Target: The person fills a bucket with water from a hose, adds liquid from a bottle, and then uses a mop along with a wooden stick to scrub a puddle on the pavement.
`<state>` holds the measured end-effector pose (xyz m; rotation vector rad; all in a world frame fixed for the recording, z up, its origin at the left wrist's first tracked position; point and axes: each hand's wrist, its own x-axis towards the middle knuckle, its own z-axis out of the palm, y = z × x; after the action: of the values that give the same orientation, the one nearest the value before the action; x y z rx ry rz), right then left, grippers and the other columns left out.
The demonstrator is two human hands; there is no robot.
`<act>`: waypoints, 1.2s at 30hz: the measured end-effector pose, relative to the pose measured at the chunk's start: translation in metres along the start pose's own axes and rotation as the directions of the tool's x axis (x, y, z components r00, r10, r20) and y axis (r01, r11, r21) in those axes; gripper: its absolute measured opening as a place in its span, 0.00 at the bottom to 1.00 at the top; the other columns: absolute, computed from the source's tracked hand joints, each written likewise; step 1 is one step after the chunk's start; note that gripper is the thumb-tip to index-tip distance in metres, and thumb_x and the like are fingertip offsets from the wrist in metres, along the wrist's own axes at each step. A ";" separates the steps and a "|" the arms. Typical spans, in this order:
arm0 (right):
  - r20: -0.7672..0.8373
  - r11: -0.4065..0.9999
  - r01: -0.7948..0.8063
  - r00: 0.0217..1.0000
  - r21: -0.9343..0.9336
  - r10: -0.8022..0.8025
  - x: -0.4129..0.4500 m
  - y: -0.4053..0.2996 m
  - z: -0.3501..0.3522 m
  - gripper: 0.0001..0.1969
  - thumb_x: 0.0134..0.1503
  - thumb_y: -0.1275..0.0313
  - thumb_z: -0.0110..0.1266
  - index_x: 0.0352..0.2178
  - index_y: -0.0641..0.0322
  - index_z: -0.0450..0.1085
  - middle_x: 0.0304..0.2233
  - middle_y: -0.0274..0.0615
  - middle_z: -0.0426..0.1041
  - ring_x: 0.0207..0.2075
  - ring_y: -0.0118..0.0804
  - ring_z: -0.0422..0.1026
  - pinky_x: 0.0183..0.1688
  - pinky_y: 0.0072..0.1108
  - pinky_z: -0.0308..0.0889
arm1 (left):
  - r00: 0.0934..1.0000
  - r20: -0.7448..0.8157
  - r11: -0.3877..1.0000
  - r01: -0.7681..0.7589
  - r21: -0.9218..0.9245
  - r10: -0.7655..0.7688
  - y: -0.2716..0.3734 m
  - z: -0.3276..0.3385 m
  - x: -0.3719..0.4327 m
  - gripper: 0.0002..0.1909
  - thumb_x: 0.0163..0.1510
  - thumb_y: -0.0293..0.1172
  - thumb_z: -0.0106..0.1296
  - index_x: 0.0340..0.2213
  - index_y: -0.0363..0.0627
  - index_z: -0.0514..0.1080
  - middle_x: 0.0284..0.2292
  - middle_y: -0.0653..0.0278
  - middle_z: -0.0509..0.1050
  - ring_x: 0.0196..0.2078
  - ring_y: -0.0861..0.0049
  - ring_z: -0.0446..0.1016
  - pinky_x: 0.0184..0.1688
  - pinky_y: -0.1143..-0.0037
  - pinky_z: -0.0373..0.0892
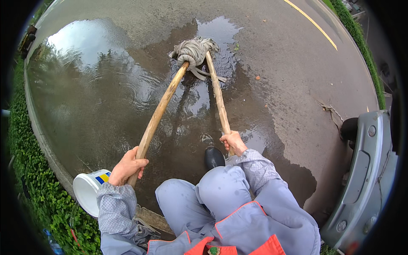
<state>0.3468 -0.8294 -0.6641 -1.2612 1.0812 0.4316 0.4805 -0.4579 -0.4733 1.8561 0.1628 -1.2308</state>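
Note:
My left hand (128,165) is closed around the lower part of a thick wooden pole (159,111), which slants up and to the right. A second wooden pole (218,95) is gripped near its lower end by my right hand (234,142). Both poles run to a bundle of grey cloth strips (194,52), wound in a thick roll, with a few loose strips trailing at its lower right. The bundle lies in or just over a puddle (127,105) with ripples around it. How the poles join the cloth is partly hidden by its folds.
A white plastic bucket (86,194) lies tilted by the stone curb (52,159) at left, beside a green hedge (38,178). A silver car's bumper (360,178) stands close at right. A black boot (214,157) is between the poles. Wet asphalt (287,63) stretches ahead.

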 end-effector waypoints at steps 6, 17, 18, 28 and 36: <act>-0.096 0.991 -0.025 0.995 -0.131 0.012 -0.047 0.003 -0.056 0.08 0.46 0.80 0.57 0.23 0.64 0.63 0.13 0.33 0.63 0.10 0.25 0.61 0.11 0.21 0.56 | 0.909 -0.335 0.876 -0.062 0.479 0.248 0.027 -0.013 0.002 0.14 0.45 0.23 0.50 0.33 0.34 0.60 0.21 0.46 0.72 0.20 0.58 0.75 0.22 0.65 0.71; -0.435 0.234 0.972 0.212 0.002 -0.875 -0.113 -0.251 0.010 0.08 0.56 0.78 0.52 0.24 0.59 0.62 0.12 0.30 0.63 0.11 0.20 0.60 0.13 0.14 0.56 | 0.930 -0.347 0.846 0.088 0.526 0.119 -0.046 0.000 0.019 0.14 0.45 0.24 0.50 0.34 0.31 0.61 0.23 0.39 0.73 0.24 0.54 0.77 0.28 0.63 0.73; -0.462 0.239 0.971 0.218 0.012 -0.860 -0.073 -0.227 0.021 0.08 0.56 0.79 0.51 0.23 0.59 0.63 0.12 0.31 0.64 0.12 0.20 0.61 0.12 0.14 0.55 | 0.935 -0.332 0.842 0.080 0.534 0.122 -0.046 0.000 0.022 0.14 0.45 0.24 0.50 0.33 0.32 0.61 0.23 0.39 0.73 0.24 0.54 0.77 0.28 0.63 0.73; -0.089 0.706 0.594 0.738 -0.385 -0.669 -0.011 -0.187 0.015 0.10 0.44 0.75 0.57 0.29 0.72 0.70 0.14 0.36 0.68 0.13 0.25 0.66 0.14 0.21 0.61 | 0.946 -0.319 0.888 0.106 0.447 0.048 -0.059 0.000 0.027 0.14 0.46 0.24 0.49 0.34 0.31 0.61 0.24 0.42 0.74 0.19 0.59 0.76 0.21 0.67 0.72; -0.498 0.293 0.889 0.087 -0.351 -0.863 0.070 -0.125 0.037 0.04 0.46 0.78 0.54 0.26 0.66 0.67 0.13 0.34 0.66 0.11 0.27 0.65 0.14 0.22 0.60 | 0.996 -0.084 0.984 0.058 0.168 -0.044 -0.049 0.011 0.037 0.16 0.53 0.33 0.53 0.35 0.35 0.62 0.21 0.56 0.71 0.15 0.75 0.72 0.16 0.75 0.69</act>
<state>0.4923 -0.8538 -0.6570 -1.8284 0.5799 -1.0788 0.4653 -0.4478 -0.5329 2.0623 0.1533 -1.2388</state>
